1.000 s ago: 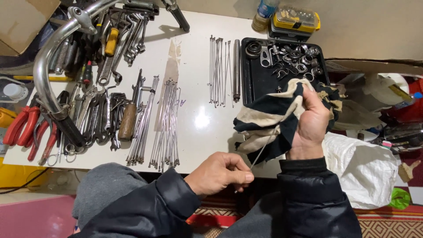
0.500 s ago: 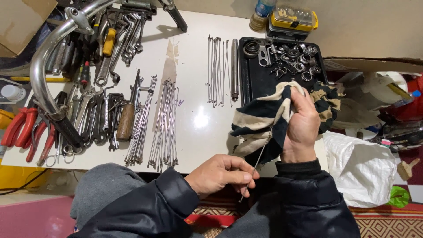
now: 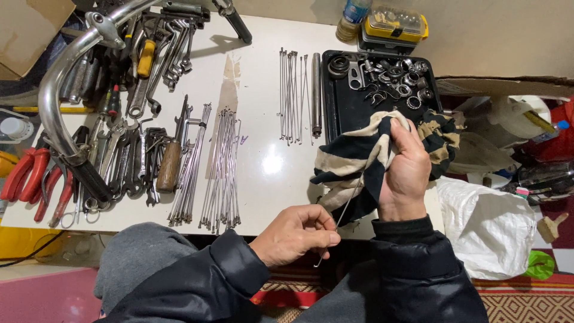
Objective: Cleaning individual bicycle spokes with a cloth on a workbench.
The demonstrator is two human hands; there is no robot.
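At the near edge of the white worktop [image 3: 263,173] our left hand [image 3: 299,234] pinches one thin spoke [image 3: 350,203] while our right hand [image 3: 408,170] is clamped on one striped rag [image 3: 350,158] wrapped around it, left of one black tray [image 3: 359,110].

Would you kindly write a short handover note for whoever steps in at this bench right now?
Left hand: pinches the near end of a thin steel spoke.
Right hand: grips a black-and-cream striped rag wrapped round the spoke's far end.
On the white table: two spoke bundles at left, a row of spokes at centre.
Done or left: which spokes are already wiped cannot be told.
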